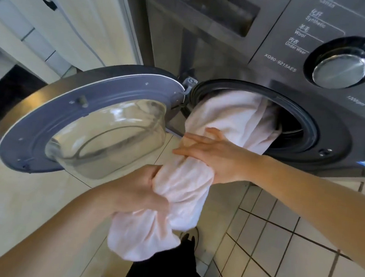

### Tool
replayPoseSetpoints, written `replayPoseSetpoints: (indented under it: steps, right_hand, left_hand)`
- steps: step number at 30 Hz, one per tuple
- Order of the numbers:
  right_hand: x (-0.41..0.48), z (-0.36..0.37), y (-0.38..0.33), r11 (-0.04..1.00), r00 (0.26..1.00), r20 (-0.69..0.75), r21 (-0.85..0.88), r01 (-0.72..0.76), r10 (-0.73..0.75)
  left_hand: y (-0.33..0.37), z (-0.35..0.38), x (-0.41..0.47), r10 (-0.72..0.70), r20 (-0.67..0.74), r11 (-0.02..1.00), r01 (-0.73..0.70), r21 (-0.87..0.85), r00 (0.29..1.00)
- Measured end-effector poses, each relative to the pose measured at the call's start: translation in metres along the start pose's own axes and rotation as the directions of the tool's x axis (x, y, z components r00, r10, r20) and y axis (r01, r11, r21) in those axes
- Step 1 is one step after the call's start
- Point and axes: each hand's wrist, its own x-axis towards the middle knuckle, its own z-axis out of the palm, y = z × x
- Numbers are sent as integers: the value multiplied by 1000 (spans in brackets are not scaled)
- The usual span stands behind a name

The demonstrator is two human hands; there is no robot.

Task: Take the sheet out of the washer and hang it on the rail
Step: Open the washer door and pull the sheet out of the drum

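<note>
Pale pink sheet [199, 163] is trailing out of the washer [210, 56] drum, bunched like a rope. Your left hand [140, 193] is fisting it low, your right hand [216, 156] is cupping it nearer the door opening, fingers loose. Sheet's far end is hiding inside.

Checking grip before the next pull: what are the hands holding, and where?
Left hand grips the bunched sheet near its free end; right hand lies open on it mid-length.

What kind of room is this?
Likely a home laundry or utility corner: a front-loading washer with its door swung open, a tiled floor, and pale cabinets alongside.
</note>
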Motion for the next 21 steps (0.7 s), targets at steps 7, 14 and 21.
replayPoseSetpoints:
  steps: [7,14,21]
  right_hand:
    - [15,27,-9,997,992,127,-80,6,4]
    - [17,7,13,987,943,-295,1,-162,155]
    - [9,-3,10,992,983,-182,128,-2,25]
  left_hand:
    - [-22,-14,-31,-18,32,950,27,-312,999]
    - [-48,-5,-27,-144,159,923,191,-334,977]
    - [-52,-25,-24,-250,91,957,232,172,964]
